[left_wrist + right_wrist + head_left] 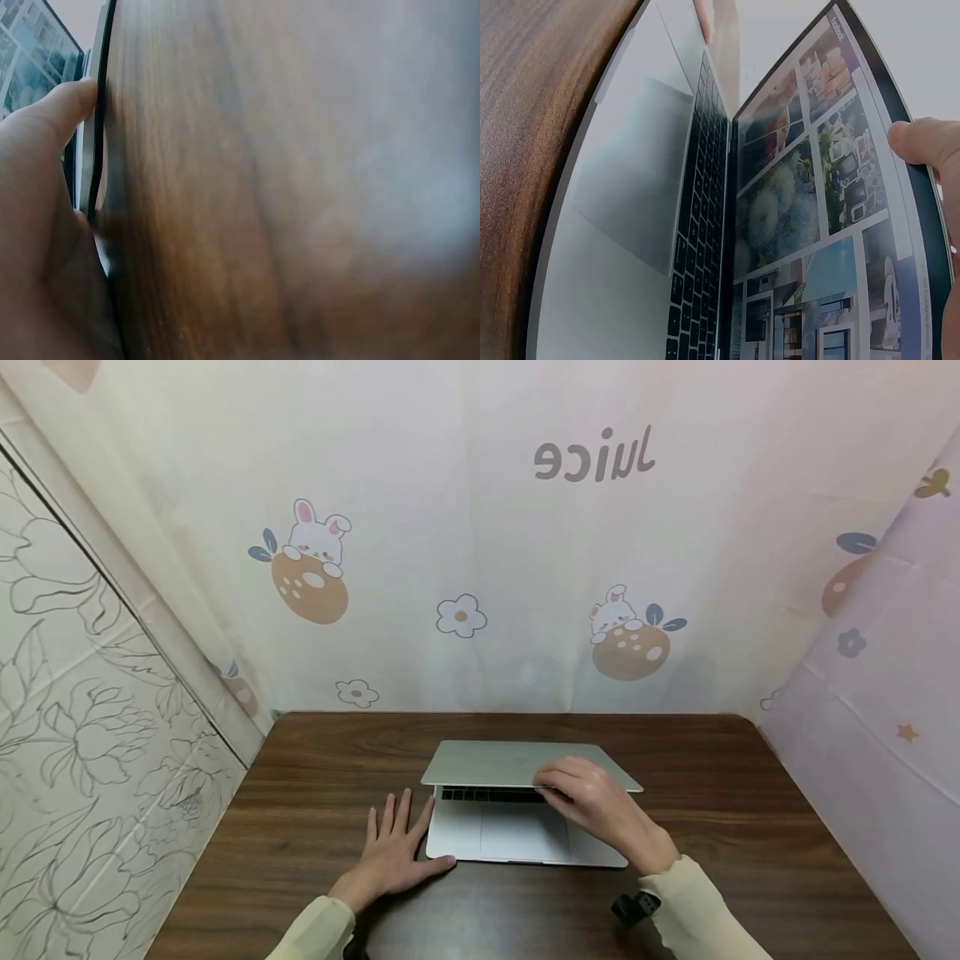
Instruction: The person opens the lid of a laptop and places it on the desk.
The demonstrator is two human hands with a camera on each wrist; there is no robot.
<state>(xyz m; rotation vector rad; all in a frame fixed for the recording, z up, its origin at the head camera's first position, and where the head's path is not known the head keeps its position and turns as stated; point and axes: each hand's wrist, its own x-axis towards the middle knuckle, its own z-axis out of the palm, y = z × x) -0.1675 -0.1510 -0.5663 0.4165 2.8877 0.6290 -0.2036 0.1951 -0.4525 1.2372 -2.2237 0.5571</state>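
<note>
A silver laptop [525,843] lies on the wooden table with its lid [480,764] partly raised, tilted low over the black keyboard [487,794]. My right hand [592,797] pinches the lid's front edge, thumb on the screen side and fingers over the outer side. In the right wrist view the lit screen [780,202] displays a grid of photos, and the thumb [915,142] presses on its border. Flat on the table, my left hand [393,856] spreads its fingers beside the laptop's left side, its thumb at the front left corner of the base.
The dark wooden table [322,752] extends around the laptop. A pale curtain [465,527] with rabbits and flowers hangs behind its back edge, and patterned cloth [90,735] covers the left side. A black wrist device [635,908] sits at the right sleeve.
</note>
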